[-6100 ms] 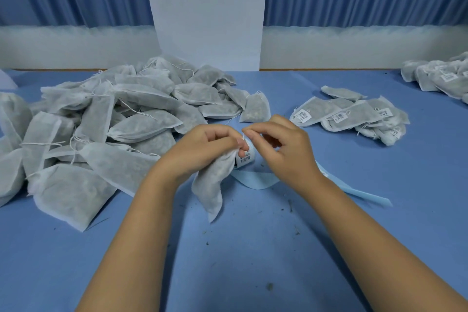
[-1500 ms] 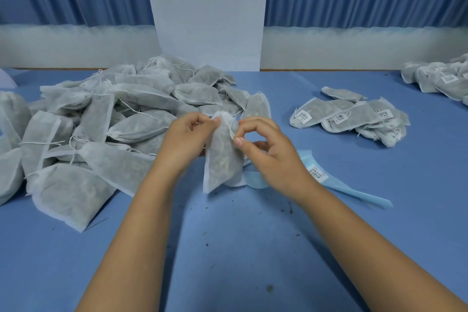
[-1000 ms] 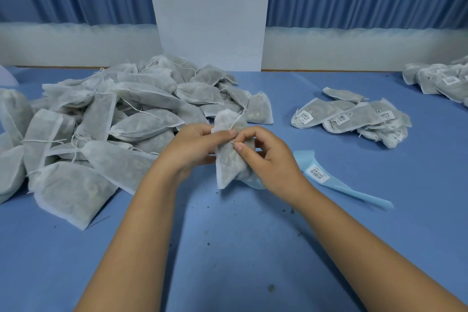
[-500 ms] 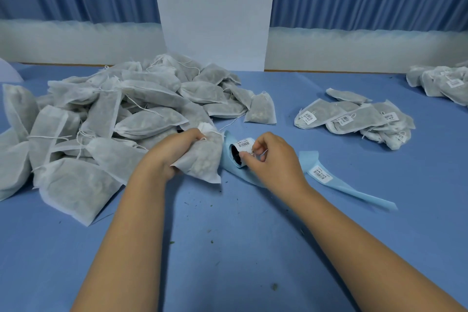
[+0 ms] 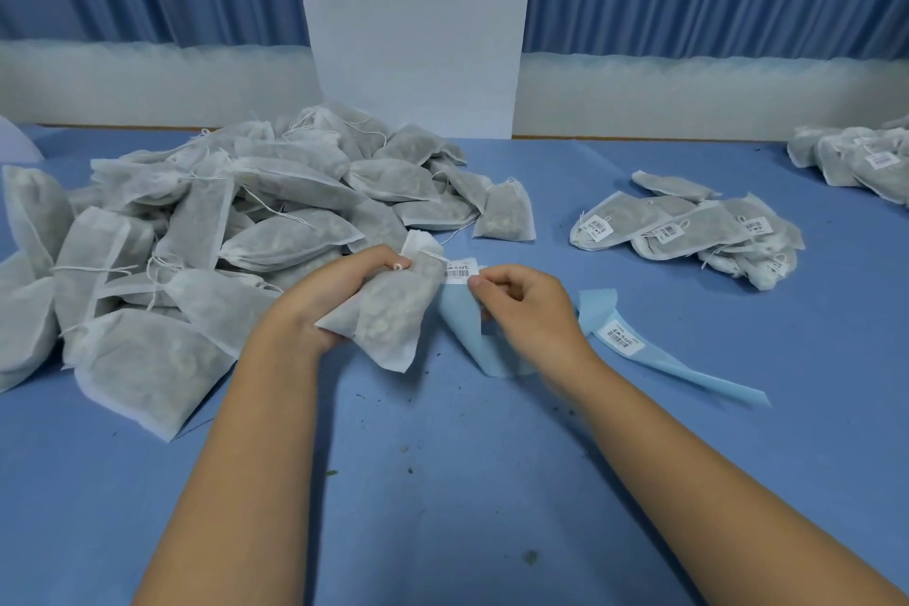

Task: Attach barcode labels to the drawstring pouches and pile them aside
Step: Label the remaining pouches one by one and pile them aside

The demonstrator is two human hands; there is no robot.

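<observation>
My left hand grips a white drawstring pouch by its neck, just above the blue table. My right hand pinches a white barcode label at its lower right corner, right beside the pouch's top. Under that hand curls the light blue backing strip, with another label stuck on it. A big heap of unlabelled pouches lies to the left. A small pile of labelled pouches lies to the right.
Another group of labelled pouches sits at the far right edge. A white panel stands behind the heap, with blue curtains either side. Small dark crumbs dot the blue table cover near me.
My left hand lowered the pouch from upright in front of me to the table. My right hand went to the backing strip and now holds a label lifted off it.
</observation>
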